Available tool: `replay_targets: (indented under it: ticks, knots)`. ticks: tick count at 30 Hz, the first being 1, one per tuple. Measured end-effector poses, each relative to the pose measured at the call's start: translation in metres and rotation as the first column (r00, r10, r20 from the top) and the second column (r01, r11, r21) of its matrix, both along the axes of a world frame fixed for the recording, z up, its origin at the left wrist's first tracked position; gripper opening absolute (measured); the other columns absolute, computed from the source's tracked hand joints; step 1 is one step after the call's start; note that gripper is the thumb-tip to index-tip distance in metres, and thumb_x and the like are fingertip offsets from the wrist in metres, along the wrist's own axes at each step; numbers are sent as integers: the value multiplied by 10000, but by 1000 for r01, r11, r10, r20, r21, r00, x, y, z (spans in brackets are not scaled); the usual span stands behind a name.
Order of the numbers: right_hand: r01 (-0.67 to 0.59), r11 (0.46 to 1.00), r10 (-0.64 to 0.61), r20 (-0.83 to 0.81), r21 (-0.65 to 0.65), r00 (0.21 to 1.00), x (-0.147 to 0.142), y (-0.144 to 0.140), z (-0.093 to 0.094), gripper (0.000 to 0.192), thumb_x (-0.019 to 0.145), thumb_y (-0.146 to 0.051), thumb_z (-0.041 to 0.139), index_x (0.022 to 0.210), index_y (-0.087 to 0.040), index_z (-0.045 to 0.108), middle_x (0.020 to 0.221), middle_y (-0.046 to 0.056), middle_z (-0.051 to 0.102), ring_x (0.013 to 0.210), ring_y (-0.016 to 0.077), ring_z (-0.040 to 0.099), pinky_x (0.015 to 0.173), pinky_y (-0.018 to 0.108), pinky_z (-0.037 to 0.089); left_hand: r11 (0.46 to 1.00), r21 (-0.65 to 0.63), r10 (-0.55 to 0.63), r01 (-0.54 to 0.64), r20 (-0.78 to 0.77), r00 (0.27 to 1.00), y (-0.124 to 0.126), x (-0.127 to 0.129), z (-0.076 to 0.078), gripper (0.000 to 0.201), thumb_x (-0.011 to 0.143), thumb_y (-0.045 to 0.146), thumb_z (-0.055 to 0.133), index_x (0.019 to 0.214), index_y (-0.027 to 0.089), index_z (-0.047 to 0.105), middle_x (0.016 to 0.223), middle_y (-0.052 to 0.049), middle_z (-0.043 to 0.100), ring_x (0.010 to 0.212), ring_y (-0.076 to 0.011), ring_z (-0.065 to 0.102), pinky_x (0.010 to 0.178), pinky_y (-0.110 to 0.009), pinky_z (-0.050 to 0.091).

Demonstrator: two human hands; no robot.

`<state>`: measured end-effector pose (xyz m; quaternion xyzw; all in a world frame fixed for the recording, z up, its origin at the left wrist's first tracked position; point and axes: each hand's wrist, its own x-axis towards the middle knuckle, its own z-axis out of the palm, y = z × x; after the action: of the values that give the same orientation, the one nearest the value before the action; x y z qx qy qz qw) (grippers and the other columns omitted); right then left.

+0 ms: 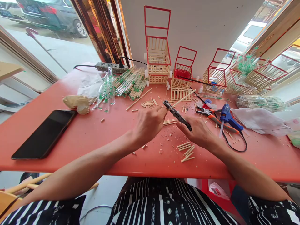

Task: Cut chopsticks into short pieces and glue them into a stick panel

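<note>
My left hand (150, 123) is closed, its fingertips pinching a thin wooden stick (185, 97) whose other end points up and to the right. In my right hand (199, 131) is a narrow, worn black hand tool (178, 116); its exact kind is hard to make out. The tool's far end meets the stick beside my left fingertips. Below my hands lies a small group of short cut sticks (187, 151). More short pieces (170, 122) rest partly hidden between the hands, with wood crumbs scattered around.
Small stick-built carts with red handles (158, 56) stand along the back. Bundles of wrapped sticks (131, 82) and a power strip (111, 67) are back left. A phone (44, 134) lies left. Orange-handled pliers (215, 118), a blue glue gun (228, 117) and white cloth (261, 121) lie right.
</note>
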<state>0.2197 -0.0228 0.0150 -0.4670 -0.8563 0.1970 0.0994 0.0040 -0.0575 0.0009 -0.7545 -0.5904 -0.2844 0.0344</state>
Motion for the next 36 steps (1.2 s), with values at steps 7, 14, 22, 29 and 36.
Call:
replay_targets:
  ticks: [7, 14, 22, 29, 36]
  knots:
    - [9, 999, -10, 15, 46, 1000, 0, 2, -6, 558, 1006, -692, 355, 710, -227, 436, 653, 27, 509, 615, 162, 410, 637, 319, 251, 1000, 24, -15, 17, -72, 997, -3, 1, 0, 217, 1026, 139, 532, 985, 152, 745, 904, -101, 795, 811, -231, 732, 596, -326, 332]
    - [2, 997, -4, 25, 77, 1000, -1, 3, -12, 590, 1025, -698, 326, 686, -227, 431, 608, 21, 482, 577, 150, 388, 613, 321, 237, 1000, -12, -5, 4, -63, 998, -1, 0, -2, 237, 1053, 171, 518, 952, 156, 732, 928, -113, 799, 801, -235, 735, 600, -327, 347]
    - [-16, 995, 12, 40, 103, 999, -2, 6, -14, 640, 1033, -707, 301, 665, -219, 488, 590, 35, 501, 563, 154, 406, 609, 323, 243, 1000, -29, -12, 12, -18, 1000, 1, -3, -8, 233, 1062, 196, 513, 1020, 155, 739, 971, -130, 807, 820, -248, 755, 604, -320, 385]
    - [-14, 996, 14, -1, 91, 1000, -3, 8, -17, 599, 1015, -699, 301, 656, -233, 413, 576, 21, 459, 552, 147, 372, 611, 325, 235, 1000, -25, -16, 16, -17, 1000, 3, -4, -10, 265, 1069, 212, 492, 1005, 149, 741, 913, -125, 791, 793, -245, 744, 612, -309, 402]
    - [-22, 996, 25, -22, 90, 999, -3, 8, -15, 580, 1014, -681, 311, 653, -234, 389, 573, 17, 454, 548, 141, 373, 611, 323, 232, 999, 7, -40, 40, 28, 999, 4, -5, -13, 243, 1063, 195, 495, 993, 159, 725, 923, -122, 786, 806, -235, 736, 649, -301, 434]
